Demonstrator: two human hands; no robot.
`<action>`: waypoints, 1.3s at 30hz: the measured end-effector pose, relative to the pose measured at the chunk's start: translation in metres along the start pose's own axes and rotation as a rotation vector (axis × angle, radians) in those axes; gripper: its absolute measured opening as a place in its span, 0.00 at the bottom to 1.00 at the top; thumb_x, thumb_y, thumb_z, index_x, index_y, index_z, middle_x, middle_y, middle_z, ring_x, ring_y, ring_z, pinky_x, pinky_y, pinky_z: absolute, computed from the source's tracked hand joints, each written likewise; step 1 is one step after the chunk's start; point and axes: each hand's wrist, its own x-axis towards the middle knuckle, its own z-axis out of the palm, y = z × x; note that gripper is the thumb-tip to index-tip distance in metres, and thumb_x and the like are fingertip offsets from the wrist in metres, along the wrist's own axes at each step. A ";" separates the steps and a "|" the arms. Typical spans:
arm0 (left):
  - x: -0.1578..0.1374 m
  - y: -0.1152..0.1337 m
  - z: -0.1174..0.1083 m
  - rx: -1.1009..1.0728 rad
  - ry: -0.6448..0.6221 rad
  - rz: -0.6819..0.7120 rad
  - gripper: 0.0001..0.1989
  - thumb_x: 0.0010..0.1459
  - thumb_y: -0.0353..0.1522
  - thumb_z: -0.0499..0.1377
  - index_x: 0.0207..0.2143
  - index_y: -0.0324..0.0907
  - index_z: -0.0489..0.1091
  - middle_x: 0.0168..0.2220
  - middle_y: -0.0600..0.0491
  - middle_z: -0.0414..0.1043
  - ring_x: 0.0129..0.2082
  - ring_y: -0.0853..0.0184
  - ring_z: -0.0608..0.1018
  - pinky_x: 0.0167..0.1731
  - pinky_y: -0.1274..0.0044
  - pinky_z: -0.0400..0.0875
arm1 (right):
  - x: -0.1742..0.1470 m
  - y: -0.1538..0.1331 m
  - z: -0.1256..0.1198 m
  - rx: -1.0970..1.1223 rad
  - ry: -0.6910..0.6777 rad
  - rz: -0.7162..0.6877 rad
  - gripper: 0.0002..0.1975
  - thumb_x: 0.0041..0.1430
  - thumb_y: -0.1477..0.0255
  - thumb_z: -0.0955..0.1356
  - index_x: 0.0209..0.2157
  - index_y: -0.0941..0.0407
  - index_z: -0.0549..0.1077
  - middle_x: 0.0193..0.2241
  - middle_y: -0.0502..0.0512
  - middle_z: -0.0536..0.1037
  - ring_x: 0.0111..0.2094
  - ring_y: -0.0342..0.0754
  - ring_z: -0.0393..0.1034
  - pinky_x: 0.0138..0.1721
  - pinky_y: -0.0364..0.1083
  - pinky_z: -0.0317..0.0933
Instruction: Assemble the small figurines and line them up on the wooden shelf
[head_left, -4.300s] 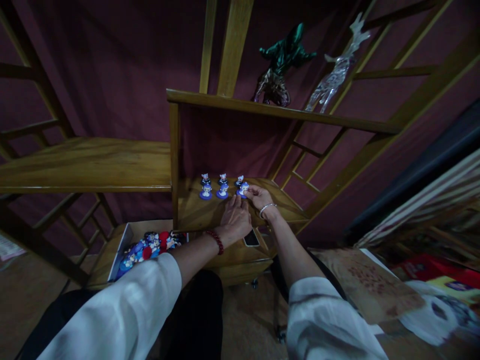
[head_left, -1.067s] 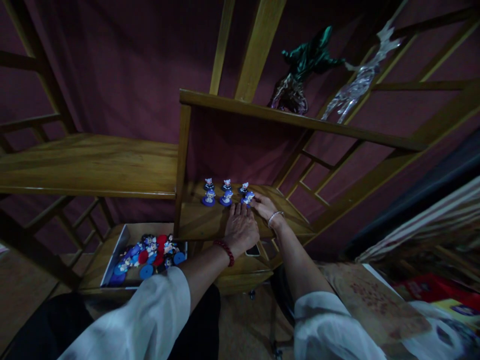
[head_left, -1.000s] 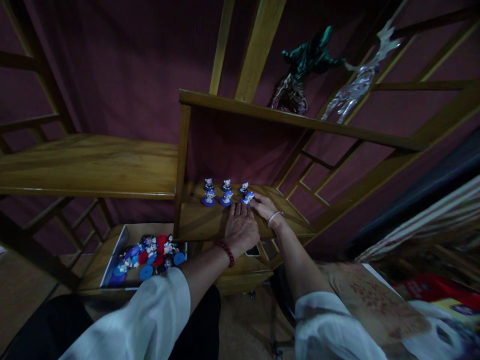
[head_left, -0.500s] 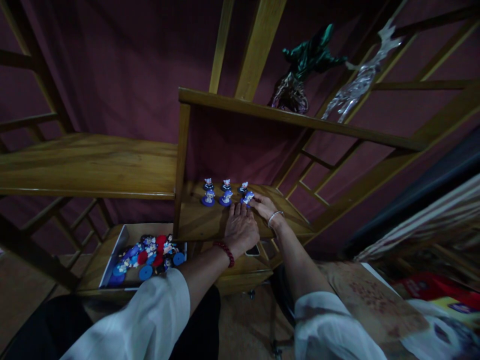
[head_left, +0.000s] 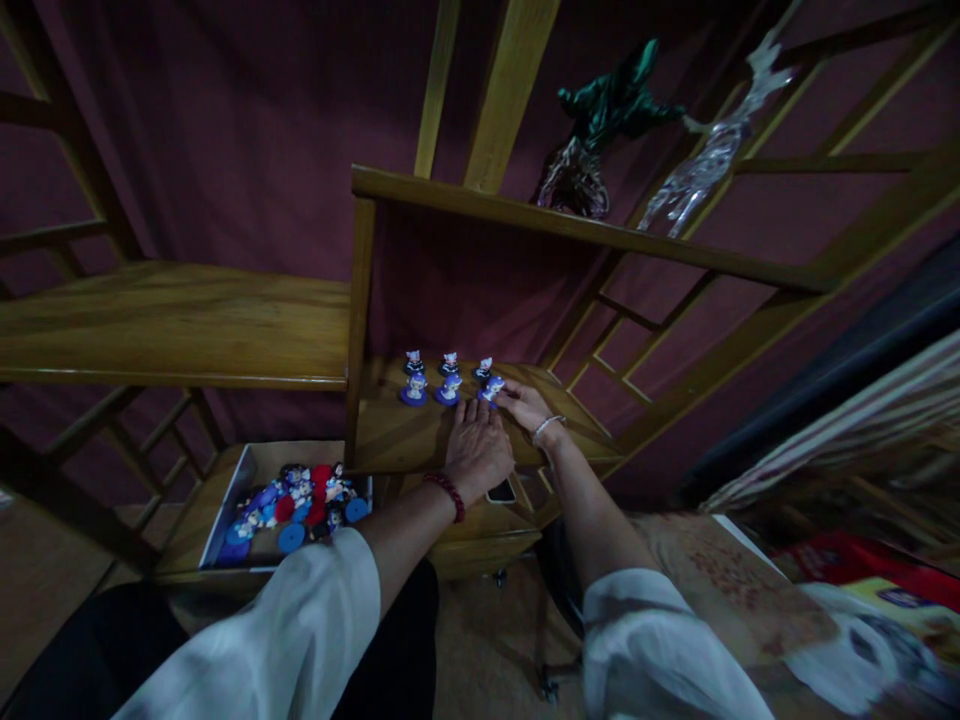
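Two rows of small figurines stand on a wooden shelf (head_left: 390,440). At the front are purple-and-white figurines on purple round bases: a left one (head_left: 414,388), a middle one (head_left: 448,388) and a right one (head_left: 491,388). Behind them are three dark-based figurines with pale heads, one a back-left figurine (head_left: 413,362). My right hand (head_left: 525,408) has its fingers closed on the right purple figurine from its right side. My left hand (head_left: 480,450) lies palm down with fingers stretched out, just in front of that figurine. Whether its fingertips touch the base I cannot tell.
A white open box (head_left: 247,510) full of mixed figurines sits lower left. A green sculpture (head_left: 619,110) and a clear glass-like deer (head_left: 705,165) stand on the upper shelf. A phone-like dark object (head_left: 501,491) lies under the shelf edge. Lattice bars flank the right.
The whole view has shifted slightly. My right hand stays at the right purple figurine, and my left hand keeps nearly the same flat pose beside it.
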 end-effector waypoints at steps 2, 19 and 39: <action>0.000 0.000 0.001 0.004 0.002 0.004 0.24 0.57 0.35 0.45 0.50 0.26 0.63 0.55 0.36 0.60 0.56 0.56 0.61 0.58 0.64 0.44 | 0.000 0.000 0.001 0.001 0.000 0.008 0.09 0.43 0.69 0.68 0.29 0.55 0.75 0.24 0.48 0.76 0.32 0.48 0.69 0.40 0.47 0.62; -0.002 0.001 -0.006 -0.002 -0.005 -0.015 0.23 0.58 0.34 0.44 0.50 0.27 0.62 0.55 0.36 0.60 0.57 0.57 0.60 0.58 0.63 0.45 | -0.002 -0.004 0.004 -0.022 0.041 0.028 0.08 0.42 0.68 0.67 0.27 0.55 0.75 0.25 0.47 0.76 0.31 0.46 0.69 0.38 0.45 0.62; -0.002 0.001 -0.006 0.005 0.014 -0.014 0.23 0.57 0.34 0.45 0.49 0.26 0.64 0.54 0.35 0.62 0.57 0.56 0.61 0.58 0.65 0.47 | -0.001 0.000 0.002 -0.022 0.030 0.000 0.07 0.43 0.68 0.67 0.27 0.54 0.74 0.23 0.46 0.76 0.30 0.46 0.68 0.36 0.44 0.62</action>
